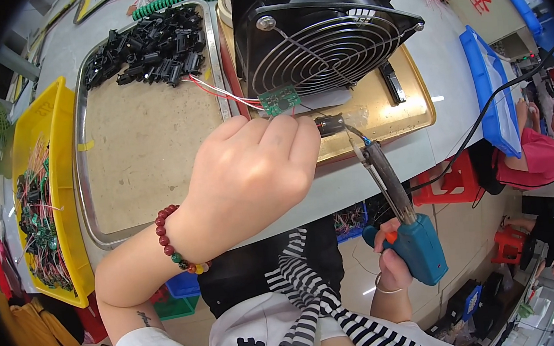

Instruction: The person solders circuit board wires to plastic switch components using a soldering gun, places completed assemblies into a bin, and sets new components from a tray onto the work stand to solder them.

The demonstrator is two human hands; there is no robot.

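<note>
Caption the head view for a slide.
Left hand beside a green circuit board before a black fan; right hand gripping a teal soldering gun.

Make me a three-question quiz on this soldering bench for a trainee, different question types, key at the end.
1. Which hand grips the teal-handled soldering gun? A) left B) right C) neither

2. True or false: the black fan with the wire guard stands to the right of the silver-rimmed tray holding black plastic parts.

3. Fill in the colour: the circuit board just beyond the knuckles of the left hand is ____.

Key: 1. B, the right hand; 2. true; 3. green.
</note>
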